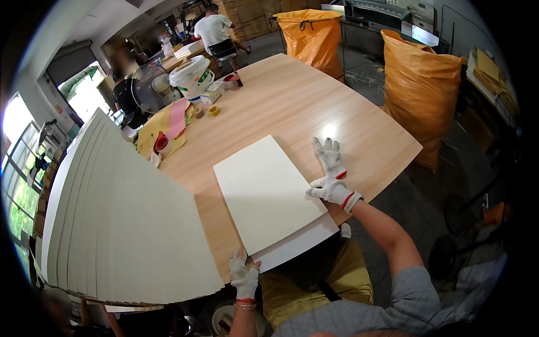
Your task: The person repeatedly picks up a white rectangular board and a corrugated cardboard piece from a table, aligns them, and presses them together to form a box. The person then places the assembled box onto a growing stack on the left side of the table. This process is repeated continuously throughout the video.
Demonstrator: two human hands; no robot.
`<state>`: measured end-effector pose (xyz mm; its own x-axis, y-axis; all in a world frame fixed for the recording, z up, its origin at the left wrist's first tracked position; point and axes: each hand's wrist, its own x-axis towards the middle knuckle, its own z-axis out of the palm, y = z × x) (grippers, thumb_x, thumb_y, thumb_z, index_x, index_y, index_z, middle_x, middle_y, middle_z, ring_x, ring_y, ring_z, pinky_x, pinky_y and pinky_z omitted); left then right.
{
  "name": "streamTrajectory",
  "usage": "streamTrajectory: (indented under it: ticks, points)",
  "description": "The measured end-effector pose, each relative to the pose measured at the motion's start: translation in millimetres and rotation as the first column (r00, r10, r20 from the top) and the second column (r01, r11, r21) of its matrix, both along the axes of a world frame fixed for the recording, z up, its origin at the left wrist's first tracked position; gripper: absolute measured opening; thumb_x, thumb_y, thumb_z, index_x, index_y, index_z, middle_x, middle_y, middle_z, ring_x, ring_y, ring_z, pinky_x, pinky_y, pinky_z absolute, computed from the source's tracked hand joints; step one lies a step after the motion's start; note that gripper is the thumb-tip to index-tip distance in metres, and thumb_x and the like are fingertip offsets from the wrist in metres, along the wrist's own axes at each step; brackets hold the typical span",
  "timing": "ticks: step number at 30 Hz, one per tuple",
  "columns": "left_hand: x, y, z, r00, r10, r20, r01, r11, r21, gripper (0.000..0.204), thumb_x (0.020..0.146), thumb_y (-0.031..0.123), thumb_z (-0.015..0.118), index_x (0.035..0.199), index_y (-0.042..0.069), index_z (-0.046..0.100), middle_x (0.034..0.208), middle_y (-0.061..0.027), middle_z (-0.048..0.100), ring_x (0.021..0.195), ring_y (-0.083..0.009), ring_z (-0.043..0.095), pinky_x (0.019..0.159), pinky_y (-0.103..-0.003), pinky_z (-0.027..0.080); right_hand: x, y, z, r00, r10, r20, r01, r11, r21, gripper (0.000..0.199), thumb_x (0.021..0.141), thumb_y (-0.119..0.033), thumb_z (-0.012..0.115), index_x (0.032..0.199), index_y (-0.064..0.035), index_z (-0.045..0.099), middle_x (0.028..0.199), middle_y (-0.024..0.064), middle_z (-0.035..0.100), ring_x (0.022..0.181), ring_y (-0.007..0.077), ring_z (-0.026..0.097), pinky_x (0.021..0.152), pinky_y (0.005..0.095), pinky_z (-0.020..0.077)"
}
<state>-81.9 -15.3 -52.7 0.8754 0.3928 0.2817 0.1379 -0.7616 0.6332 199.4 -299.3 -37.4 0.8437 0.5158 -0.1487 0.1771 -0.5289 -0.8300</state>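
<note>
A cream-white rectangular board (pixel 269 196) lies aslant on the wooden table near me. From under its near edge a second white sheet (pixel 300 238) sticks out. My left hand (pixel 244 278), in a white knit glove with a red cuff, is at the near left corner, thumb and fingers apart against the edges. My right hand (pixel 332 192), gloved alike, touches the board's right edge with its fingers stretched out; its wrist wears a pale band. Just beyond it, an unworn white glove (pixel 328 156) rests on the tabletop.
A tall fanned stack of large white sheets (pixel 135 224) stands at my left. Farther off on the table (pixel 359 118) are a white bucket (pixel 192 77), tape rolls (pixel 214 111) and a red-handled tape dispenser (pixel 163 144). Orange sacks (pixel 418 90) stand beyond; a seated person (pixel 213 31) is farther back.
</note>
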Motion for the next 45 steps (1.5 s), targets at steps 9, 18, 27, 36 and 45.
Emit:
streamTrajectory:
  ticks: [9,18,27,36,45]
  points:
    - [0.3,-4.1,8.4,0.999,0.011,-0.031,-0.011,1.000,-0.020,0.063,0.063,0.011,0.081,0.119,-0.004,0.058,0.121,-0.0210,0.055,0.111,-0.0347,0.052,0.095,-0.039,0.044,-4.7,0.3,0.5,0.992,0.008,0.127,-0.006,1.000,-0.015,0.036,0.088,-0.042,0.061,0.088,-0.0068,0.067,0.076,0.0098,0.066,0.072,0.0213,0.061,0.068,0.0328,0.0451]
    - [15.5,-24.3,75.7,0.898,-0.437,-0.054,0.431,0.847,0.311,0.102,0.064,0.024,0.083,0.144,0.000,0.025,0.134,-0.0266,0.044,0.116,-0.0414,0.049,0.099,-0.045,0.042,-56.5,-3.0,64.3,0.893,0.248,0.375,-0.316,0.940,0.130,0.029,0.091,-0.030,0.053,0.094,-0.0036,0.066,0.096,0.0141,0.066,0.093,0.0300,0.060,0.077,0.0368,0.0468]
    - [43.3,-23.5,93.6,0.831,-0.483,-0.276,0.556,0.736,0.386,0.084,0.064,0.016,0.079,0.137,0.005,0.039,0.131,-0.0208,0.049,0.104,-0.0371,0.057,0.086,-0.041,0.049,-48.2,-15.4,41.6,0.907,0.371,0.200,-0.382,0.924,0.019,0.047,0.093,-0.047,0.049,0.109,-0.0063,0.066,0.108,0.0130,0.066,0.103,0.0288,0.060,0.090,0.0349,0.0454]
    - [72.2,4.9,66.0,0.940,-0.203,-0.276,0.164,0.974,-0.157,0.017,0.080,0.018,0.071,0.081,0.001,0.070,0.063,-0.0030,0.063,0.059,-0.0092,0.055,0.055,-0.027,0.043,-63.8,-6.7,52.9,0.976,0.161,0.145,-0.150,0.985,-0.083,0.032,0.082,-0.036,0.068,0.093,-0.0059,0.070,0.090,0.0132,0.068,0.083,0.0246,0.065,0.074,0.0363,0.0491]
    - [82.7,3.2,69.8,0.815,-0.028,-0.579,0.036,0.999,0.002,0.026,0.080,0.028,0.072,0.086,0.002,0.069,0.068,-0.0103,0.068,0.065,-0.0194,0.065,0.062,-0.033,0.049,-63.5,7.2,54.4,0.991,0.096,0.092,-0.072,0.971,-0.229,0.026,0.076,-0.030,0.073,0.085,-0.0061,0.069,0.089,0.0149,0.067,0.082,0.0305,0.065,0.072,0.0383,0.0492]
